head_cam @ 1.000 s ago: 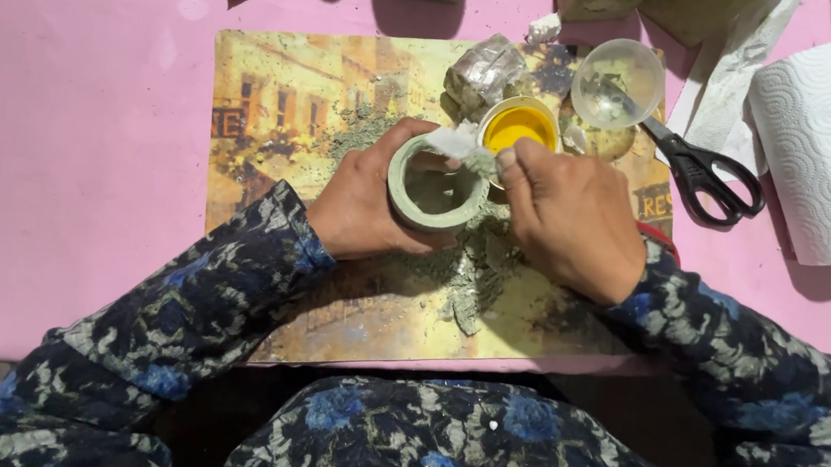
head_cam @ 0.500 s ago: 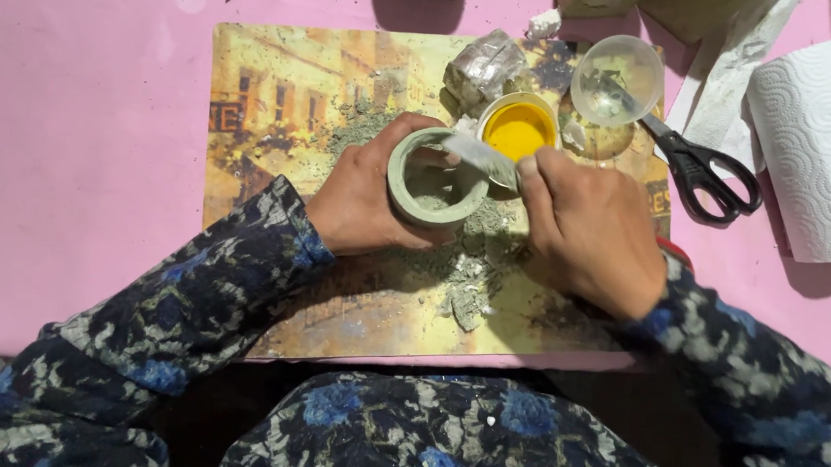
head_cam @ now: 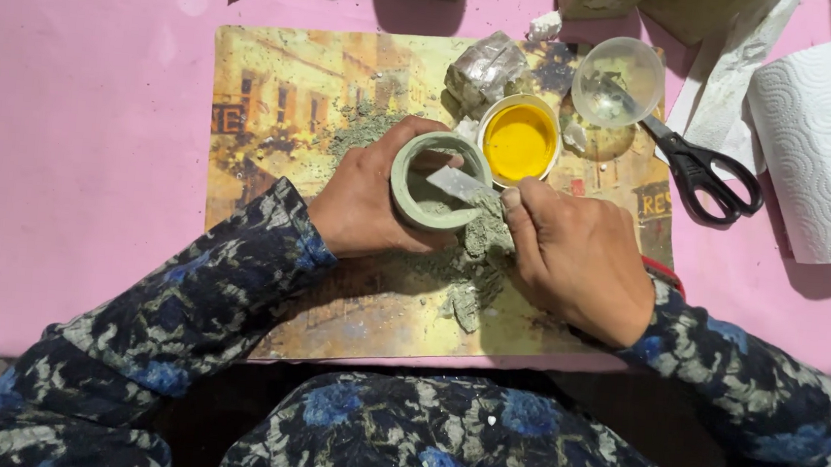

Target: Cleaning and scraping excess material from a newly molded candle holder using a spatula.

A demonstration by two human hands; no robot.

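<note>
Left hand [head_cam: 374, 196] grip clamped around small green clay pot [head_cam: 436, 181]; right hand [head_cam: 581, 261] grip pinched on flat scraper [head_cam: 459, 184] inside it.

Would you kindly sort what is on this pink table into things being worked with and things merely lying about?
In use:
left hand gripping the grey-green clay cup
right hand pressing a pale flat blade into it
clay crumbs
picture mat

Lying about:
yellow-filled bowl
clear bowl
scissors
paper towel roll
</note>
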